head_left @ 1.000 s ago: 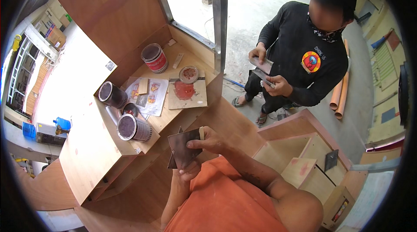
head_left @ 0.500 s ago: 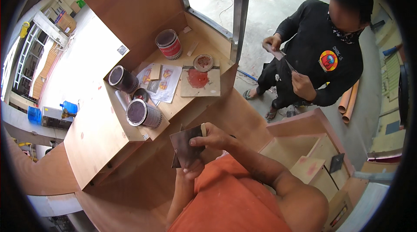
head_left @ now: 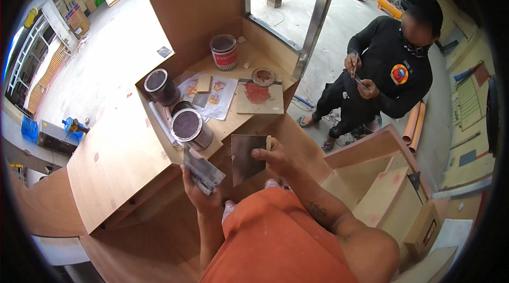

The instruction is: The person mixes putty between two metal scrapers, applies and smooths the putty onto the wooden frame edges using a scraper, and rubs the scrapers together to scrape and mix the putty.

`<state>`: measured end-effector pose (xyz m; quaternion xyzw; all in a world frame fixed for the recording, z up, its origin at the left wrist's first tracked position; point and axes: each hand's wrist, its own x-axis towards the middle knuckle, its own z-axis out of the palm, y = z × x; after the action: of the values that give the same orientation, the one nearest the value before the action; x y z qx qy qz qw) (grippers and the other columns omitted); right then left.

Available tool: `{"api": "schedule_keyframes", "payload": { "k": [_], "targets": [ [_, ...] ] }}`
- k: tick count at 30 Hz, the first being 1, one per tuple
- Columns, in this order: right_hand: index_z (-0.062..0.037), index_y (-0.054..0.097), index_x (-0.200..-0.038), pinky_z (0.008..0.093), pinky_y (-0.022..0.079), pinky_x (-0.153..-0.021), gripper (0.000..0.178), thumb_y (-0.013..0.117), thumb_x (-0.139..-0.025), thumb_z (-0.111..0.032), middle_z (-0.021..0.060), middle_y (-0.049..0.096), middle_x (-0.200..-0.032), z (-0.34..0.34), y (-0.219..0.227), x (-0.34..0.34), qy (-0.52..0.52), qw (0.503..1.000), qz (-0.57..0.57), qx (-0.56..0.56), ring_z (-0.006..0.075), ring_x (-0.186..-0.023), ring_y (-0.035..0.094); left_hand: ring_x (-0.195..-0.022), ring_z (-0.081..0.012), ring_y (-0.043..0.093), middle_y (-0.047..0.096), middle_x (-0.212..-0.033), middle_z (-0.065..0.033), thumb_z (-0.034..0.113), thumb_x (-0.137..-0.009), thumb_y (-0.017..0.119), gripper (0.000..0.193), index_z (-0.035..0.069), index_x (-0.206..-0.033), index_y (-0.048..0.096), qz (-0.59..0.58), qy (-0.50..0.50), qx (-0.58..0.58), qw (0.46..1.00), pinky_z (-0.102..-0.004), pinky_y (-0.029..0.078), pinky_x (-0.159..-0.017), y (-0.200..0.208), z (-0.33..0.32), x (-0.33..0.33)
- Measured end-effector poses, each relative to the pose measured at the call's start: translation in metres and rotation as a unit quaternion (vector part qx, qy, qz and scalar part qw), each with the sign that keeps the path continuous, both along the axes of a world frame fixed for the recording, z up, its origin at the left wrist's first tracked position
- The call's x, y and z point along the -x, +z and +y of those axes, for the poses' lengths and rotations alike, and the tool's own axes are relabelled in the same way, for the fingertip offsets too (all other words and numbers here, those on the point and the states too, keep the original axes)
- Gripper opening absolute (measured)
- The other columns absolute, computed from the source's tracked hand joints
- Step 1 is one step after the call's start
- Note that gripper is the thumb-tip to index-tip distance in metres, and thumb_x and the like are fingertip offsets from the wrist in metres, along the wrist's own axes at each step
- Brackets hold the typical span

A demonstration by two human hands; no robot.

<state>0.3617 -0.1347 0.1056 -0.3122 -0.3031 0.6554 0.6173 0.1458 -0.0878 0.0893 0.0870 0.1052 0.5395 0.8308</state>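
A plywood counter (head_left: pixel 122 161) takes up most of the space ahead of me and to my left. Beyond it, to the right, a co-worker (head_left: pixel 395 68) in black holds something thin and flat. On the counter stand a red-labelled can (head_left: pixel 226 59), a dark-sided can (head_left: pixel 164 91) and, closest to me, a near can (head_left: pixel 197 133). A printed sheet (head_left: pixel 225 107) lies between them and a putty board (head_left: pixel 261 106) smeared red. My right hand (head_left: pixel 278 159) is clamped on a dark flat spreader (head_left: pixel 247 160), thumb across its face, other fingers hidden behind. My left hand (head_left: pixel 200 195) grips a grey smeared spreader (head_left: pixel 203 170); most of those fingers I can't see. The two blades are apart, just this side of the cans. A round lid (head_left: pixel 263 76) overlaps the board's far edge, and a wood block (head_left: pixel 203 83) sits on the sheet
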Motion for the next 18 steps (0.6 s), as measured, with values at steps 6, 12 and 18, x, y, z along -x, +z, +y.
{"api": "schedule_keyframes", "payload": {
  "k": [6, 12, 18],
  "targets": [
    [0.0039, 0.061, -0.113, 0.0334, 0.055, -0.084, 0.032, 0.069, -0.088, -0.014, 0.0111, 0.068, -0.106, -0.003, -0.006, 0.096, -0.031, 0.997, 0.077, -0.011, 0.0178, -0.094, 0.067, -0.083, -0.0184, 0.068, 0.063, -0.114, -0.0089, 0.045, -0.102, 0.036, 0.047, 0.009, -0.129, 0.049, 0.276, 0.128, -0.027, 0.952, -0.0285, 0.054, -0.05, 0.013, 0.008, 0.093],
    [0.0033, 0.061, -0.114, 0.0336, 0.057, -0.083, 0.03, 0.067, -0.09, -0.013, 0.0113, 0.068, -0.106, -0.029, -0.003, 0.159, -0.071, 0.991, 0.115, -0.018, 0.0182, -0.093, 0.068, -0.086, -0.021, 0.067, 0.061, -0.112, -0.0112, 0.046, -0.102, 0.035, 0.051, 0.004, -0.129, 0.046, 0.311, 0.107, -0.094, 0.94, -0.0304, 0.056, -0.05, 0.011, 0.007, 0.145],
    [0.0023, 0.06, -0.116, 0.0336, 0.057, -0.084, 0.031, 0.067, -0.09, -0.013, 0.0105, 0.068, -0.107, -0.062, 0.004, 0.18, -0.114, 0.99, 0.075, -0.018, 0.0192, -0.094, 0.068, -0.088, -0.019, 0.066, 0.062, -0.108, -0.0094, 0.045, -0.103, 0.037, 0.047, 0.005, -0.123, 0.05, 0.327, 0.1, -0.117, 0.932, -0.0312, 0.056, -0.057, -0.003, -0.02, 0.155]
  ]
}}
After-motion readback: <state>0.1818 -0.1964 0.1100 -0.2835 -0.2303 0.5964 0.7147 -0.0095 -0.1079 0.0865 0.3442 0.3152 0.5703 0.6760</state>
